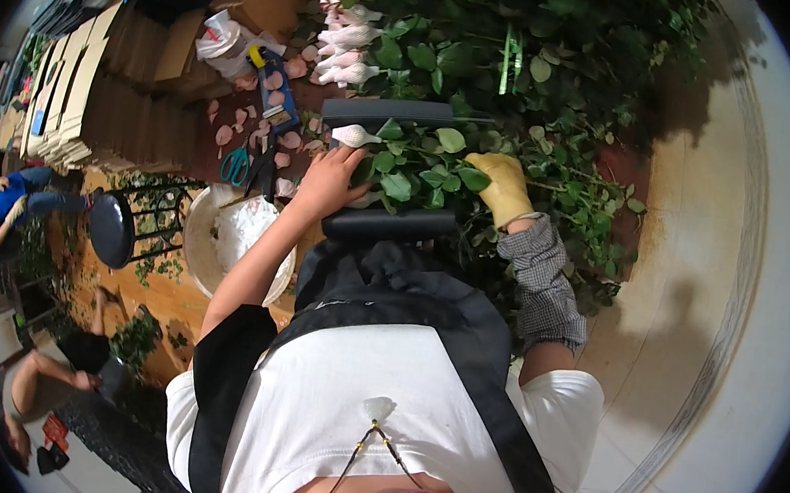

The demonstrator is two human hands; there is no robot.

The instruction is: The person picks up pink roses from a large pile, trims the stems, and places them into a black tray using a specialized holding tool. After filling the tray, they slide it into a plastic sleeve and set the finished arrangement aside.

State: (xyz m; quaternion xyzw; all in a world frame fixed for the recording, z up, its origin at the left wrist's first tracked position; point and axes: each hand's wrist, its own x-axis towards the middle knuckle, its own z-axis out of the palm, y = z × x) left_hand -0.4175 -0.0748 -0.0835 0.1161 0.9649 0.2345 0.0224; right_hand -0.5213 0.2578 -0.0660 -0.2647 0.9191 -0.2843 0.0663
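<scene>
My left hand (328, 182) is bare and lies on the near-left part of a bunch of rose stems (421, 169), which rests between two dark padded bars: the far bar (388, 112) and the near bar (389, 223). The fingers of that hand curl down into the leaves and seem to close around a stem. I cannot tell how firmly they hold it, because foliage covers the fingertips.

Just beyond my left fingers, a little to the right, sits a rosebud in a white net sleeve (356, 136), touching or nearly touching the far bar. Its long axis runs left to right, with the pointed tip to the left and the stem running right into the leaves. So the bud is on the far side of my left hand and close to it, and the stems trail off to the right.

My right hand (503, 188) wears a yellow glove with a checked sleeve behind it. It presses flat on the right part of the same bunch, fingers together and pointing left, toward the other hand. The left hand is clearly the nearer one to the wrapped bud.

Farther off lie more sleeved buds (343, 31) in a row, with a large heap of green stems (543, 62) to their right. To the left, scissors (237, 165) lie among pink petals (236, 125), and a white bowl (196, 239) stands nearer me.
</scene>
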